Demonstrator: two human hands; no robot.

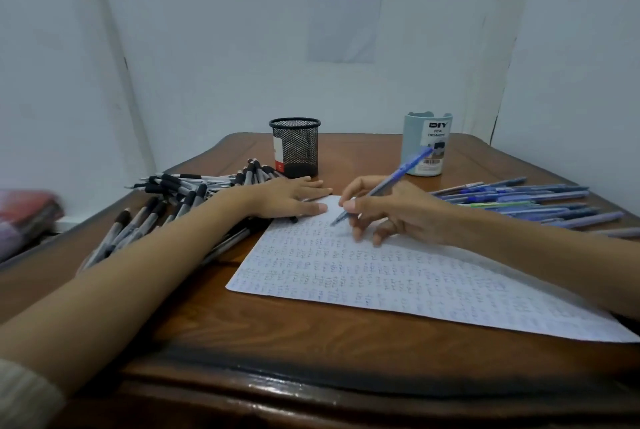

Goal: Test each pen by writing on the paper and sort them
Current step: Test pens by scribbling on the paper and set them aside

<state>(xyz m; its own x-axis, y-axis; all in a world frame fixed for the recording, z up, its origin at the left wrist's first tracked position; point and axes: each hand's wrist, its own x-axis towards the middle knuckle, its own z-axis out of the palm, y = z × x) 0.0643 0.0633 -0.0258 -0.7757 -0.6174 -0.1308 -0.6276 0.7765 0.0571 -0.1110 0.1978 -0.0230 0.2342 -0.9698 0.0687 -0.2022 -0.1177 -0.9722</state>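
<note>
The testing step is in hand. The right hand (391, 210) is grasping a blue pen (388, 182) in a writing grip, the tip meeting the paper (363, 276) near its far left corner; whether ink is flowing is too small to tell. The left hand (294, 200) is lying flat and released, fingers spread, pinning that corner to the counter (311, 335). Both forearms are reaching forward over the counter. The paper is already carrying rows of marks. A pile of black-grip pens (166, 207) is lying left of the paper, a row of blue pens (526, 200) right of it. A mesh cup (295, 146) and a pale organizer (426, 143) are standing behind. The next move is likely calling for a short stroke, a verdict, then placing the pen by result.
</note>
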